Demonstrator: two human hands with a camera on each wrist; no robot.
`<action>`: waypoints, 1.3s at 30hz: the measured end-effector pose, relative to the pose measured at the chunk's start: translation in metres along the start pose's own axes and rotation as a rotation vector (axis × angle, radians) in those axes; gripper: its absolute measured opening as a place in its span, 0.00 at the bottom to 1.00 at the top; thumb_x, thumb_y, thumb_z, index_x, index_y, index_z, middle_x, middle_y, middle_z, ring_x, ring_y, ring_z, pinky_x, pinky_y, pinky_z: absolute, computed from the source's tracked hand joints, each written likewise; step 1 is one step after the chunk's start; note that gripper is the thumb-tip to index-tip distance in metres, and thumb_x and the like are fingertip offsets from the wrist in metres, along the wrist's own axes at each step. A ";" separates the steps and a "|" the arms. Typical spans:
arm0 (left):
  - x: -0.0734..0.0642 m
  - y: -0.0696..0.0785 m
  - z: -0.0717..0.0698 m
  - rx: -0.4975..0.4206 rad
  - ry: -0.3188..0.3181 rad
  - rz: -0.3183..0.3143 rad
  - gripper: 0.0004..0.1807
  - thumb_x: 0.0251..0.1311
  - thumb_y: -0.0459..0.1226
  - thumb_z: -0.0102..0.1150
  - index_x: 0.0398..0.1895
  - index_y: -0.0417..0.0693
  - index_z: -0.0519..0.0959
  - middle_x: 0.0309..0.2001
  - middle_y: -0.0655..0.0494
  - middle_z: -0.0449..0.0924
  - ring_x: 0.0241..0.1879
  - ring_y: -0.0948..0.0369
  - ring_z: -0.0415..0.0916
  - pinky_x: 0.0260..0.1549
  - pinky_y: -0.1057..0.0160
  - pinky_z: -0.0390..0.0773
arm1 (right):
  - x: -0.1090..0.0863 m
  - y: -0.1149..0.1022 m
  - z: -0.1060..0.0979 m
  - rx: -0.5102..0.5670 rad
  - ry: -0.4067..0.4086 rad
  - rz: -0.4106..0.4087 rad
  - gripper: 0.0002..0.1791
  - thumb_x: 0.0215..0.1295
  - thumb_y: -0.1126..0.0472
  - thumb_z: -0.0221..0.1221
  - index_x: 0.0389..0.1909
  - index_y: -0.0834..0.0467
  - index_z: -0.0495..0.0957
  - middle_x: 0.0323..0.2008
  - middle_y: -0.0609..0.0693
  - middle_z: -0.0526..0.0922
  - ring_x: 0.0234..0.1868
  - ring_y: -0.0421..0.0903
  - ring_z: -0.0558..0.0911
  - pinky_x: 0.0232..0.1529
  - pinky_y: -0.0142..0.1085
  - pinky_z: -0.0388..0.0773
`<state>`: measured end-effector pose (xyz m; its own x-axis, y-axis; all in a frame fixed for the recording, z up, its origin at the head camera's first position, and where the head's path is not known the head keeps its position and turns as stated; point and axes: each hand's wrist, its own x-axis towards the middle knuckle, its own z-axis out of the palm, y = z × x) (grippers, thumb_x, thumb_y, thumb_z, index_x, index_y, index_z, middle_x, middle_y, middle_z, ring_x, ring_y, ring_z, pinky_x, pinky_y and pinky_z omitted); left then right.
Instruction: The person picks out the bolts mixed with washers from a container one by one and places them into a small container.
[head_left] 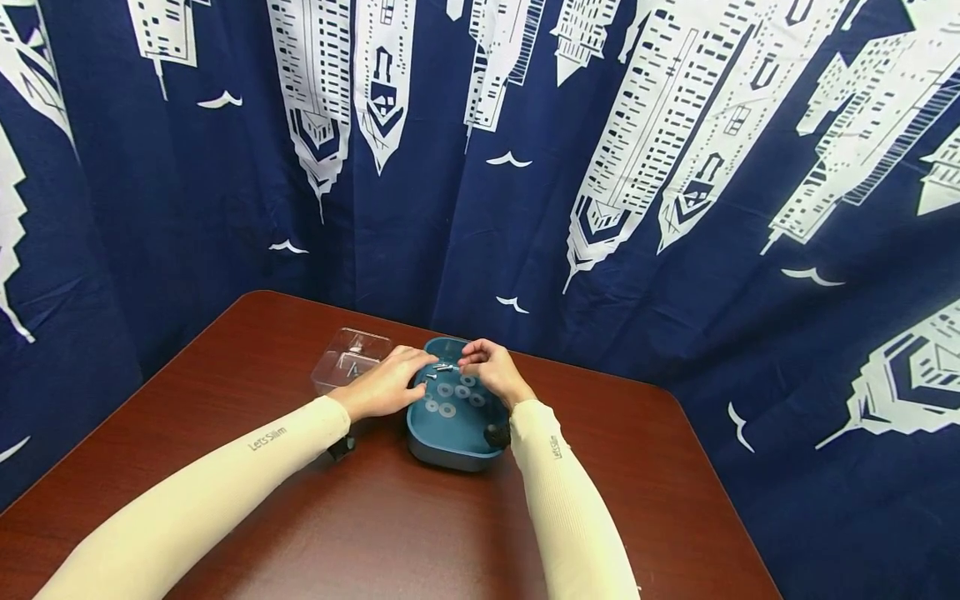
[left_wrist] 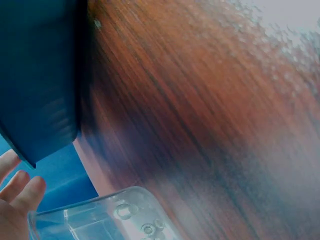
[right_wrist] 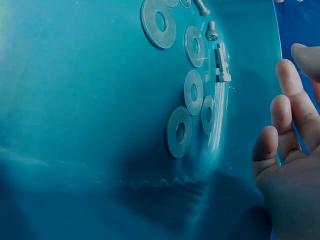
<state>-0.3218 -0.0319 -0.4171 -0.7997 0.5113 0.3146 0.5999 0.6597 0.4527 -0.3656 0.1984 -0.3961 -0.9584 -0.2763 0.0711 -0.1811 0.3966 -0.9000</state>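
Note, on the far half of a reddish-brown, wood-grained table [head_left: 592, 475], a teal-blue, round-cornered plastic bin [head_left: 457, 433] with a darker outer wall. Note on the bin floor several flat, pale grey, ring-shaped washers [right_wrist: 174, 144], unequal in size, spread across the middle and toward the near end. Note also a few silver-coloured metal bolts [right_wrist: 223, 65], grouped toward the far end, close to the right fingertips in the head view.

Find just left of the bin, well apart from the near table edge, a clear, rigid plastic box [head_left: 327, 368] with small hardware inside. Make out ring-like pieces through the clear wall in the left wrist view; too small to identify with certainty.

Record the left hand [head_left: 386, 385] at the left rim of the bin, between bin and box, with fingers extended over the interior and thumb spread apart. Rate as relaxed and released, without any visible load.

Record the right hand [head_left: 491, 372] over the far right part of the bin, with fingers lightly bent above the bolts. Cannot tell from any view the contents, if any, of the space between right thumb and index finger.

Log cream-coloured, lettered fabric sleeves [head_left: 187, 492] on both forearms, and a small black wrist device [head_left: 342, 447] below the left cuff. Log behind the table a dark blue fabric curtain [head_left: 420, 275], printed with white upside-down buildings and white bird shapes.
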 end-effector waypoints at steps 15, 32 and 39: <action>0.007 0.007 0.007 0.006 -0.032 -0.004 0.30 0.66 0.38 0.60 0.71 0.46 0.70 0.70 0.48 0.70 0.72 0.49 0.59 0.70 0.46 0.65 | -0.001 0.003 -0.004 -0.013 0.044 0.015 0.17 0.59 0.76 0.61 0.51 0.71 0.76 0.39 0.61 0.86 0.36 0.43 0.84 0.52 0.44 0.83; 0.009 0.001 0.005 0.027 -0.026 -0.014 0.30 0.66 0.38 0.59 0.72 0.46 0.69 0.70 0.46 0.69 0.72 0.49 0.59 0.70 0.46 0.65 | 0.009 0.002 0.016 0.036 0.039 0.069 0.17 0.60 0.77 0.61 0.51 0.70 0.76 0.40 0.64 0.85 0.37 0.44 0.85 0.57 0.50 0.80; 0.010 0.001 0.011 0.008 -0.004 -0.011 0.30 0.65 0.37 0.60 0.71 0.45 0.70 0.70 0.45 0.69 0.72 0.48 0.60 0.71 0.46 0.64 | 0.010 0.006 0.018 0.023 0.039 0.120 0.17 0.60 0.75 0.61 0.51 0.69 0.77 0.41 0.63 0.86 0.45 0.55 0.87 0.56 0.46 0.80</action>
<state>-0.3292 -0.0198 -0.4225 -0.8059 0.5064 0.3068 0.5916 0.6693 0.4495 -0.3720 0.1820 -0.4089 -0.9809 -0.1936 -0.0210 -0.0602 0.4041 -0.9127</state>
